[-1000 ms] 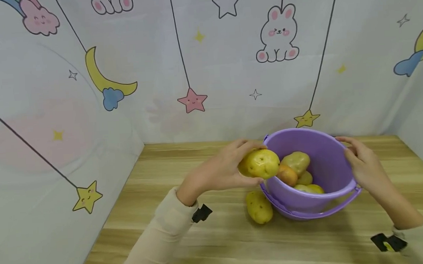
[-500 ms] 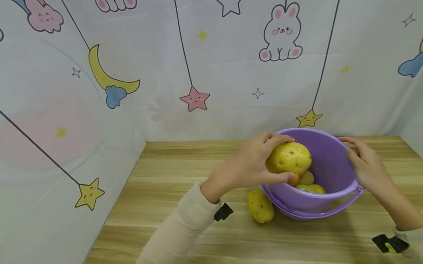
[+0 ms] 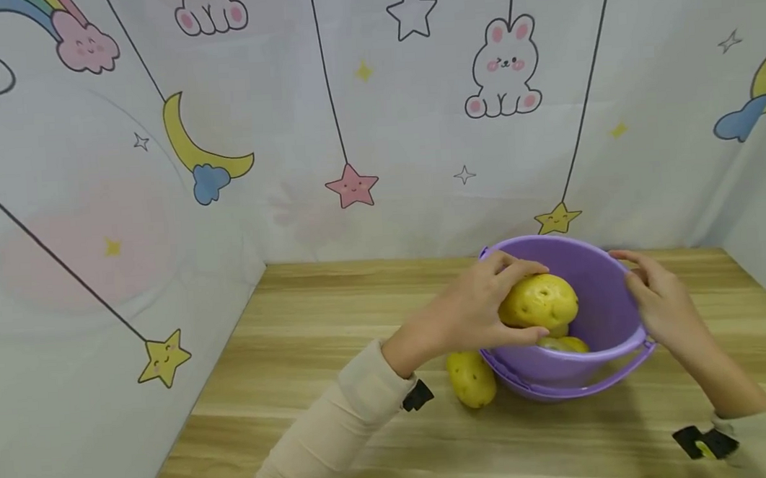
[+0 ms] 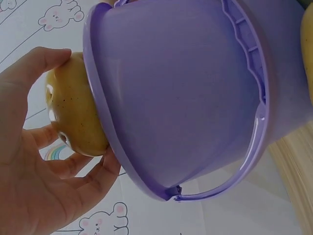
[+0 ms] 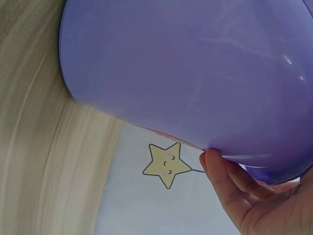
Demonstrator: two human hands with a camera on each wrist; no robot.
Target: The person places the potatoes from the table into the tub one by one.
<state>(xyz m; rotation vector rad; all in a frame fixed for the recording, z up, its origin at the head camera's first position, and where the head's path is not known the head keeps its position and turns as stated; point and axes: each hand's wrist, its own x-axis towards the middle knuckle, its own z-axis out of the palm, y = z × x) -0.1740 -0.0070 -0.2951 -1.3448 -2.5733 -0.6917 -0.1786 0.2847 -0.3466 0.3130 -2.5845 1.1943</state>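
Observation:
My left hand grips a yellow potato with thumb and fingers, over the mouth of a purple bucket. In the left wrist view the same potato shows above the bucket's rim, partly hidden by it. Below it, inside the bucket, some yellowish produce shows, partly covered. On the far right, my right hand holds the bucket's rim, fingers outside and thumb near the edge. The right wrist view shows that hand against the bucket's side.
A second potato lies on the wooden table against the bucket's left side. The bucket's handle hangs down at its front. A white printed cloth rises behind the table and along both sides.
My left hand has carried the potato rightward from outside the left rim to over the bucket's inside, covering the produce there. The right hand stays on the rim.

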